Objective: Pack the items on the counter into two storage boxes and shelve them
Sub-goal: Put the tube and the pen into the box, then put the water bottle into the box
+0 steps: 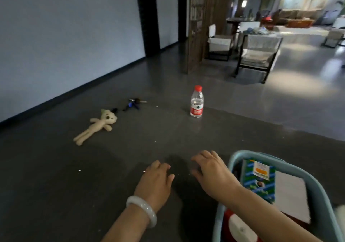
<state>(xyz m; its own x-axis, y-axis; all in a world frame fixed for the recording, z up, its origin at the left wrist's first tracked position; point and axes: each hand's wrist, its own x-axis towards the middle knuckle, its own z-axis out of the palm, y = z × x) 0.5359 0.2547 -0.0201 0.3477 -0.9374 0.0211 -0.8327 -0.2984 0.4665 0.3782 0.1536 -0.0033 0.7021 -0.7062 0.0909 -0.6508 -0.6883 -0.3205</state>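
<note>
The dark grey bench [56, 176] carries a cream plush toy [97, 126] lying flat, a bunch of keys [134, 103] just beyond it, an upright red-capped water bottle [196, 101], and a light blue storage box [321, 198] at the near right.

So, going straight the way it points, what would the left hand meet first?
Most likely the water bottle, standing upright ahead of the left hand; only bare counter lies between, though depth is unclear.

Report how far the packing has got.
Done: the light blue box holds a green-and-blue book, a white sheet and a red-and-white item. In hand: nothing; the left hand and right hand hover empty over the counter. Left: the plush toy, keys and water bottle lie unpacked; no second box shows, and nothing is shelved.
</note>
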